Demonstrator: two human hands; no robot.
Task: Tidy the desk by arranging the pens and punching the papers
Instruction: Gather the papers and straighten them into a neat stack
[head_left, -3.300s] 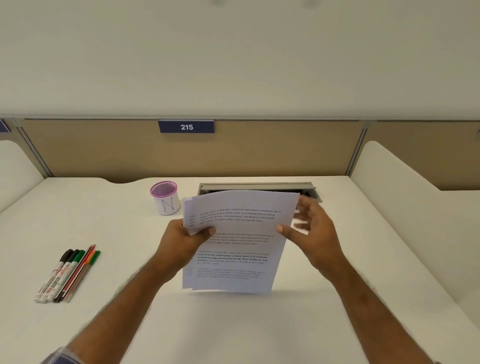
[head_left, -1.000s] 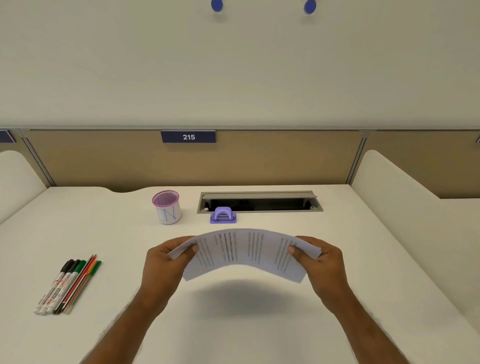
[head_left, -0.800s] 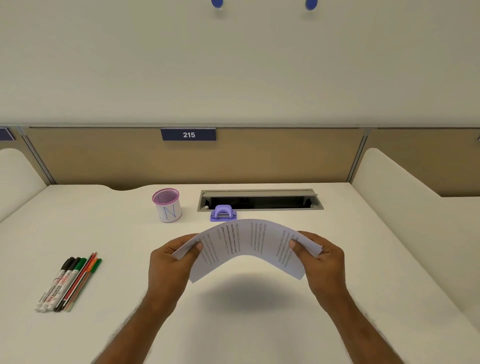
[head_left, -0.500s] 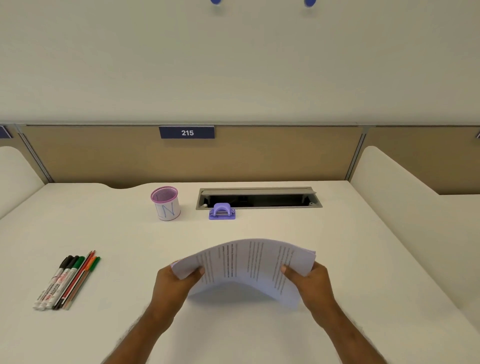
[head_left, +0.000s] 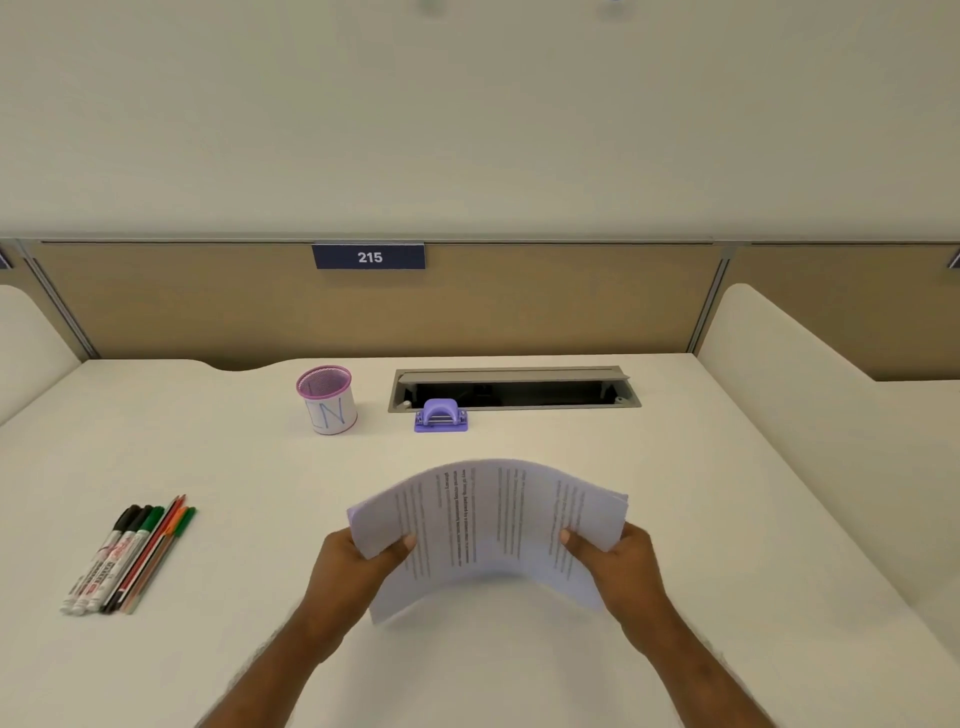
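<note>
Head view: left hand (head_left: 358, 564) and right hand (head_left: 618, 564) held the bowed papers (head_left: 488, 525) above the worktop (head_left: 701, 493), fingers clamped on either end. Papers apparently unpunched; punch (head_left: 440, 415) untouched. Pens (head_left: 130, 558) lay outside the cup (head_left: 327, 400).

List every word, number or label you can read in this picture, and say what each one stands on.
"215": white numerals on the blue desk number plate, on the brown partition.
"LN": blue letters on the white pen cup.
Printed lines on the stack of papers: too blurred to read.
Labels on the markers: too small to read.
</note>
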